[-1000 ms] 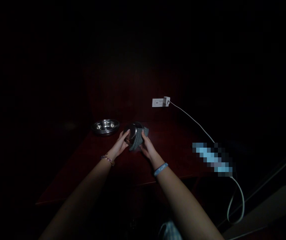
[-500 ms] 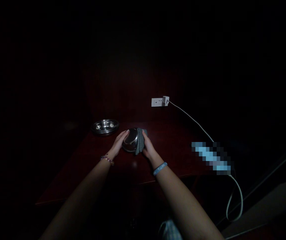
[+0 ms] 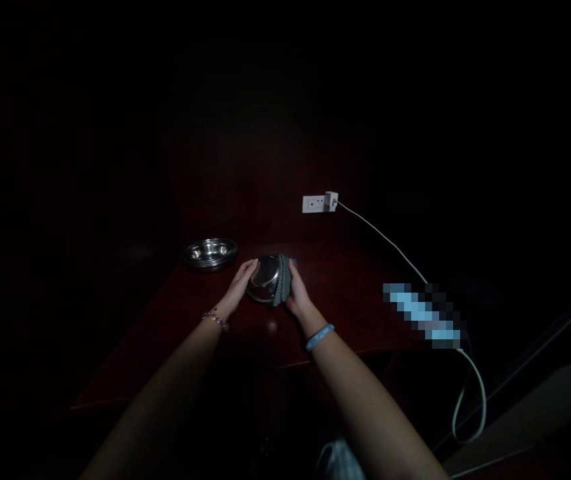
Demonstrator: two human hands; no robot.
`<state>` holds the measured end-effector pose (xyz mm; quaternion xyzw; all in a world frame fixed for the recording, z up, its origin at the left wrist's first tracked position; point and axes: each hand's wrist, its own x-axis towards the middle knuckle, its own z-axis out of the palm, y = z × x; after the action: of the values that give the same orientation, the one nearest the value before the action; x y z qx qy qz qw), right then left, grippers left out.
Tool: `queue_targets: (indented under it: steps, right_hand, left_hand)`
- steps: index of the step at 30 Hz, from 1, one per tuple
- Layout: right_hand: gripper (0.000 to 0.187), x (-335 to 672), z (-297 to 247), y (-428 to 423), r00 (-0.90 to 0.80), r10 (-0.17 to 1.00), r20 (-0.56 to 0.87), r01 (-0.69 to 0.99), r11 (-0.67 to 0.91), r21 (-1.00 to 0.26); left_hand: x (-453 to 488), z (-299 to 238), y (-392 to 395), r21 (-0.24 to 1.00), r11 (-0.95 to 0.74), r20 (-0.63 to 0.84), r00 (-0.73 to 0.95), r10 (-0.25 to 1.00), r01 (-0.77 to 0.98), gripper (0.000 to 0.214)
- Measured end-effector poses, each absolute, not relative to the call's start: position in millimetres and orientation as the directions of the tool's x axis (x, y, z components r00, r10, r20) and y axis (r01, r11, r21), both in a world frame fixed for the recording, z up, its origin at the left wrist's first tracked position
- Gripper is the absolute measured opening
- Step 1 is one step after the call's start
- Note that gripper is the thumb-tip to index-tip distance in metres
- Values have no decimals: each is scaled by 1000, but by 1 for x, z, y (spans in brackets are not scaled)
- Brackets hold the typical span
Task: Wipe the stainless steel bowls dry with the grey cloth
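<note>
A shiny steel bowl (image 3: 265,279), its rounded underside turned up, is held between my two hands over the dark red table. My left hand (image 3: 238,285) grips the bowl's left side, thumb along the top. On the bowl's right side a grey-green cloth (image 3: 284,281) is pressed by my right hand (image 3: 297,288), whose thumb lies over it. The fingers beneath the bowl and cloth are hidden.
Several nested steel bowls or plates (image 3: 210,255) stand at the table's (image 3: 185,333) back left. A white charger (image 3: 332,200) sits in the wall socket (image 3: 312,204); its cable (image 3: 390,245) runs down to a blurred-out object (image 3: 422,316) at right.
The cloth and my right hand have shifted slightly to the right, and the bowl has tilted or turned a little with them. My left hand keeps nearly the same place.
</note>
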<state>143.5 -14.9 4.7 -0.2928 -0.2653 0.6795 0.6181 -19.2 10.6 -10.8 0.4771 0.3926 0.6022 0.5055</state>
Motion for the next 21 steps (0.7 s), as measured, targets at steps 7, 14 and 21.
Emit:
queue_targets:
  steps: [7,14,21]
  right_hand:
    - [45,148,-4,-4,-34,999,-31,-731,-46,-681]
    - [39,142,-3,-10,-81,995,58,-644,-8,-765]
    - [40,139,5,-22,-113,992,54,-595,-24,-803]
  left_hand:
    - [-21,0,-1,974,-5,19,60,998,-228,51]
    - [-14,1,-5,957,17,4,70,998,-291,48]
    - [-15,0,-3,947,-24,42,50,998,-319,50]
